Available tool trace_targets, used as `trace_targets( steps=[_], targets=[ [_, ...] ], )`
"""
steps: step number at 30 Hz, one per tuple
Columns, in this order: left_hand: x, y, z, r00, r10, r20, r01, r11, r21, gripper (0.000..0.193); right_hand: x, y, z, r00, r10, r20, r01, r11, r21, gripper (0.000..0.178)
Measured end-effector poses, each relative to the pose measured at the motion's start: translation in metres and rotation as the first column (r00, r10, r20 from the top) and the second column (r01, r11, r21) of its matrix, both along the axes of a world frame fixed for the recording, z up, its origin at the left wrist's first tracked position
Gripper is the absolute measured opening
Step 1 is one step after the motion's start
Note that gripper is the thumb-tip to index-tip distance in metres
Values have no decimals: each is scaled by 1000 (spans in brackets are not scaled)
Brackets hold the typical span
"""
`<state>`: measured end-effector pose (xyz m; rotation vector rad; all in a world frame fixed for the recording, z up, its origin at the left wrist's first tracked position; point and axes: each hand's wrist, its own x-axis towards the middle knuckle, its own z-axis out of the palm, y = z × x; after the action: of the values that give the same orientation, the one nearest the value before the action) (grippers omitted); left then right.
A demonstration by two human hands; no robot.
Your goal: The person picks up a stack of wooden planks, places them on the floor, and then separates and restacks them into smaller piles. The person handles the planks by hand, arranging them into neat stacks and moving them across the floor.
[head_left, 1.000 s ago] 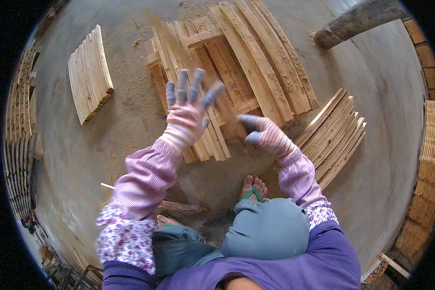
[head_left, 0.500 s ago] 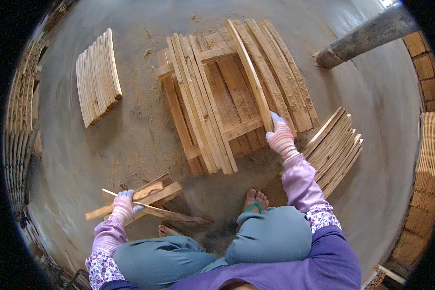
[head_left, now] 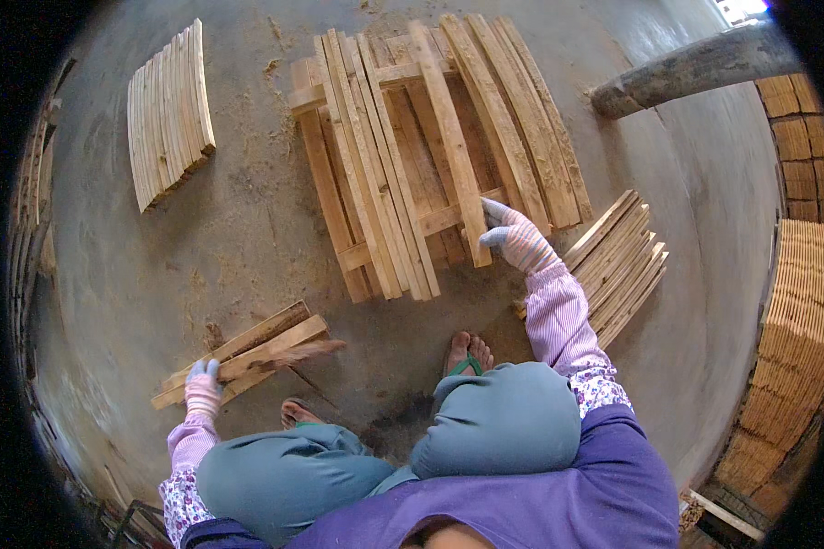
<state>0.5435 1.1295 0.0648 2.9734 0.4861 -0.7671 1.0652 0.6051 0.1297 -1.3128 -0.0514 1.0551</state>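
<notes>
Plank (head_left: 449, 128) lies at 11 o'clock from the right hand (head_left: 518, 236), whose grey fingertips (head_left: 496, 209) meet the right edge of its near end. Fingers and thumb are part bent, a little apart, and aim toward 10 o'clock; I cannot tell whether they grip the wood or only touch it. The right forearm comes in from 5 o'clock, nearly straight, back of the hand up.

At 8 o'clock, the left hand (head_left: 203, 387) is on the outer end of some scraps (head_left: 270, 340), fingers toward 12; its hold on them cannot be made out. One reddish-brown scrap is blurred.

The plank's long axis runs from just short of 12 o'clock at the far end to just short of 6 at the near end. It is pale brown, narrow and straight, with a broad face up, and lies across two crosspieces (head_left: 439, 219), the near end jutting past the lower one.

Outward from it, slats (head_left: 371, 165) lie at 9 o'clock and rougher boards (head_left: 522, 123) at 3, nearly parallel to it. A stack (head_left: 618, 267) sits between 3 and 4 o'clock from the right hand. Well apart at 9 o'clock is a pale pile (head_left: 169, 119); a grey post (head_left: 696, 71) stands between 2 and 3.
</notes>
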Motion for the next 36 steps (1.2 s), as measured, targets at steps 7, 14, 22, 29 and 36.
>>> trace_targets(
  steps=[7, 14, 22, 29, 36],
  targets=[
    [-17, 16, 11, 976, 165, -141, -176, 981, -76, 67, -20, 23, -9, 892, 196, 407, -129, 974, -186, 85],
    [49, -32, 9, 997, 55, -50, -65, 970, -233, 75, -26, 48, -1, 941, 158, 300, -38, 928, -371, 61],
    [155, -78, 73, 927, 185, -326, -251, 953, -171, 100, -32, 53, -14, 695, 432, 575, -64, 833, -549, 55],
    [335, -161, 90, 940, 155, 304, 3, 888, -460, 93, 17, 23, 26, 540, 658, 524, 573, 169, -802, 81],
    [475, -299, 111, 791, 607, 76, -507, 720, -474, 120, 37, -24, -2, 670, 220, 709, 429, 665, -611, 52]
  ],
)
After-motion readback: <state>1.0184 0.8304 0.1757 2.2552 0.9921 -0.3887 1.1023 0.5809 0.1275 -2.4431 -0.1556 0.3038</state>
